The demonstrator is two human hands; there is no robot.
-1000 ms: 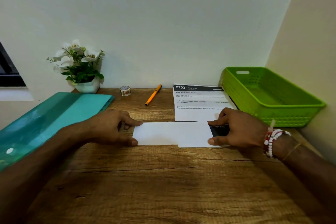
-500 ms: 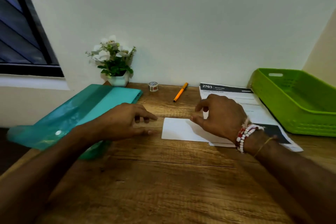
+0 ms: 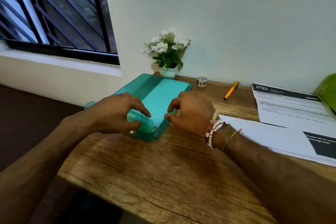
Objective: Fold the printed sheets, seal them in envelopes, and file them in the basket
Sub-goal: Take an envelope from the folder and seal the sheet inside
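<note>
1. Counted on the wooden desk [image 3: 163, 169]: 2 hands, 1 teal folder [image 3: 160, 94], 1 printed sheet [image 3: 291, 107] headed "2703", 1 folded sheet [image 3: 269, 132], 1 green basket [image 3: 327, 87], 1 orange pen [image 3: 231, 90], 1 tape roll [image 3: 202, 81] and 1 flower pot [image 3: 168, 72].
2. The left hand [image 3: 116, 112] pinches the folder's translucent near flap between thumb and curled fingers.
3. The right hand [image 3: 190, 112] is at the folder's near right edge with its fingers narrowly curled. I cannot tell whether they grip or only touch it.
4. The folded sheet lies flat at 3 o'clock from the hands, just behind the right wrist, and overlaps the printed sheet's near edge. The basket is at 2 o'clock, cut off by the frame edge.
5. Half a second ago both hands were at the folded sheet. Now they are at the folder, toward 10 o'clock, and the sheet lies free. The view has swung left, so more window shows and most of the basket is lost.
</note>
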